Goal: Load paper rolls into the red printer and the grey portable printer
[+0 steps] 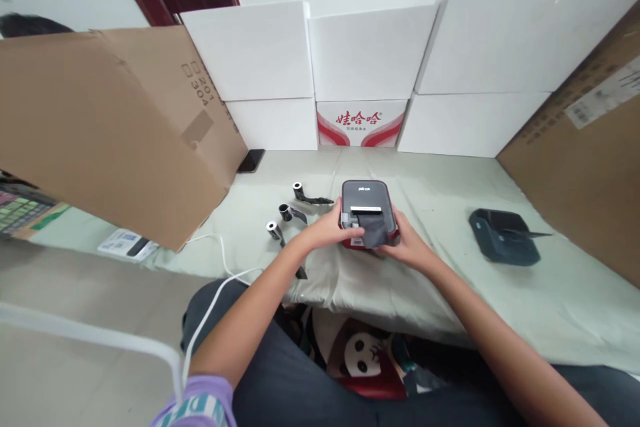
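Observation:
A small printer (367, 195) with a black top and red sides sits on the cloth-covered table in front of me. A dark strip (375, 230) hangs from the slot in its top, over the front. My left hand (327, 227) grips its left side, with the thumb across the front corner. On the right side my right hand (407, 243) holds it, fingers near the lower right corner and partly hidden. Left of the printer lie three small rolls with dark tails: one at the back (298, 191), one in the middle (286, 212), one nearest me (273, 229).
A dark device (504, 235) with a raised flap lies on the right. White boxes (370, 53) line the back; brown cartons stand at left (150, 120) and right (590, 160). A phone (251, 161) rests by the left carton. A white cable (223, 253) crosses the table's front edge.

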### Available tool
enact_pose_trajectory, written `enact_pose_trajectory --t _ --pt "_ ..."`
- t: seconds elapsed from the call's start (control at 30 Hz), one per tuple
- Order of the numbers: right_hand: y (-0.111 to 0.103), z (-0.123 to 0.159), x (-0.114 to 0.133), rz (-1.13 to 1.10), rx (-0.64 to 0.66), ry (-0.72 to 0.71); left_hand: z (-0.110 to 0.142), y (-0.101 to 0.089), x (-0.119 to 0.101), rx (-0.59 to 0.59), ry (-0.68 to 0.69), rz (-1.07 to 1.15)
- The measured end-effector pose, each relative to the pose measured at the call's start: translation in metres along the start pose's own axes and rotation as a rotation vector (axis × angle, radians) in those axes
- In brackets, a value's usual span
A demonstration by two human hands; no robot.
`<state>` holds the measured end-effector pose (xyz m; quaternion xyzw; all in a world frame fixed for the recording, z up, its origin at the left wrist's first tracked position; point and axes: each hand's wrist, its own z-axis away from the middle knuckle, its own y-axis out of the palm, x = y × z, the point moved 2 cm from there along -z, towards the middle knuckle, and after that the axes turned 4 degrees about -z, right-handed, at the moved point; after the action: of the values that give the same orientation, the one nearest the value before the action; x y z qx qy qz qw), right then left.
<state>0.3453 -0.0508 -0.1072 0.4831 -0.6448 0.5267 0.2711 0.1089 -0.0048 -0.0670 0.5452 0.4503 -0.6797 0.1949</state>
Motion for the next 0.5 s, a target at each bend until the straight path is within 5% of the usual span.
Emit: enact_pose_trajectory --t 0.1,0.23,0.33,0.5 --pt "0.004 -0.001 0.011 0.037 -0.085 -0.061 0.006 0.001 -0.004 0.045 0.038 -0.149" --pt "-0.012 -0.008 0.021 -0.040 -0.053 -0.064 -0.007 0.008 -0.013 -0.049 0.056 -0.197" --pt "-0.055 -0.024 0.021 -0.012 -0.051 -0.016 -0.044 0.025 -0.025 -0.088 0.100 -0.100" --pt "-0.168 -0.062 0.017 0.162 0.031 0.056 -0.143 0.082 -0.051 -0.078 0.233 -0.068"
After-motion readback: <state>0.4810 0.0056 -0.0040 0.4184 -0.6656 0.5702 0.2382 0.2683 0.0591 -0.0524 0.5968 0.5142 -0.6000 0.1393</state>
